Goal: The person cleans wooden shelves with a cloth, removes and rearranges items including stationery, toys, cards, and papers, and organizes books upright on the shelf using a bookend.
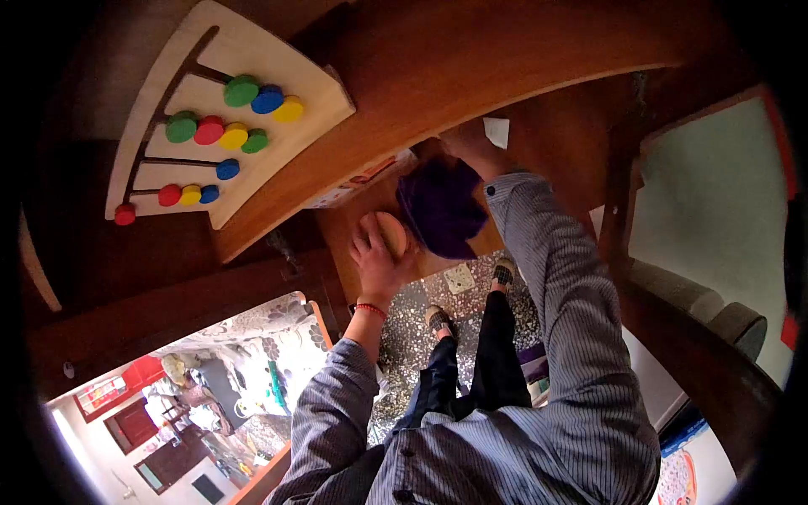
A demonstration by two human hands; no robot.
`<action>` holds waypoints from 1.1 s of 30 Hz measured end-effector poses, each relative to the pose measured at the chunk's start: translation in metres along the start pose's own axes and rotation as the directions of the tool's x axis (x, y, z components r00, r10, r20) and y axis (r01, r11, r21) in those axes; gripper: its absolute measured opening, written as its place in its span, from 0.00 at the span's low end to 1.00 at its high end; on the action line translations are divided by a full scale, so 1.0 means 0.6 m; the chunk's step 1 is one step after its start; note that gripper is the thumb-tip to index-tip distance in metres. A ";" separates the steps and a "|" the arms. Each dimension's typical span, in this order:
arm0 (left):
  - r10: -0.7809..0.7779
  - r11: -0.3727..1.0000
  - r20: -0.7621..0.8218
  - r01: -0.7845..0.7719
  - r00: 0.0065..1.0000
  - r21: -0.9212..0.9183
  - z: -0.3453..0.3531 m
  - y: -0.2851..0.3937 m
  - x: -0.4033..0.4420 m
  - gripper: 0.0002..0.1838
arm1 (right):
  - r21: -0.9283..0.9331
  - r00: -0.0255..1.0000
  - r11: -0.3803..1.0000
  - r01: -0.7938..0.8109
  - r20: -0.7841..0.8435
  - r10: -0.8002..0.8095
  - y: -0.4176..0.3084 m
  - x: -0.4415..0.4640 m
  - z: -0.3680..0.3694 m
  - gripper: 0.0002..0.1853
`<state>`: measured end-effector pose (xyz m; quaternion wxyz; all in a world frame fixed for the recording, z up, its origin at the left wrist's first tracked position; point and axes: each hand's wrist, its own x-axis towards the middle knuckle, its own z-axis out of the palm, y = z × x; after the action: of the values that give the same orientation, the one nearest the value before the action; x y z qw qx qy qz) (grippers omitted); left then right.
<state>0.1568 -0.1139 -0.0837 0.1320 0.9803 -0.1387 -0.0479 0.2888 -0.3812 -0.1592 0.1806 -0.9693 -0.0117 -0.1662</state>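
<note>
My left hand [378, 263] grips a round, flat, tan object [391, 234] at its left side, over a brown wooden surface [337, 229]. Beside it lies a bunched dark purple cloth [442, 210]. My right hand [473, 150] reaches past the cloth's upper right, close under the edge of a wooden shelf. Its fingers are dim and partly hidden, so what they touch cannot be made out.
A wooden board [278, 63] with sliding coloured discs stands on the shelf [421, 93] at upper left. A small white paper [497, 132] lies near my right hand. Below is a speckled floor [404, 337]; a mirror [227, 404] stands lower left.
</note>
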 end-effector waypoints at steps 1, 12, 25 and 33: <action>-0.009 1.000 0.007 0.009 1.000 -0.004 -0.002 0.002 -0.001 0.54 | -0.047 0.999 0.999 -0.016 0.035 0.018 -0.004 0.002 0.004 0.20; 0.007 1.000 0.030 -0.007 1.000 -0.010 0.007 -0.010 0.001 0.57 | -0.023 0.861 0.921 -0.388 0.347 0.371 -0.036 -0.005 -0.051 0.14; 0.208 0.942 -0.111 -0.229 0.972 -0.244 -0.030 -0.058 -0.005 0.51 | 0.094 0.643 0.650 -0.754 0.308 0.701 -0.027 -0.134 -0.165 0.22; 0.145 0.985 -0.139 -0.156 0.980 -0.075 -0.149 -0.093 0.132 0.40 | 0.252 0.644 0.593 -0.765 0.298 0.705 -0.170 -0.462 -0.224 0.28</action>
<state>0.2586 -0.0629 -0.0175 0.1857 0.9615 -0.2013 0.0218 -0.0241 -0.3229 -0.0961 0.4032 -0.8474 0.3452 0.0102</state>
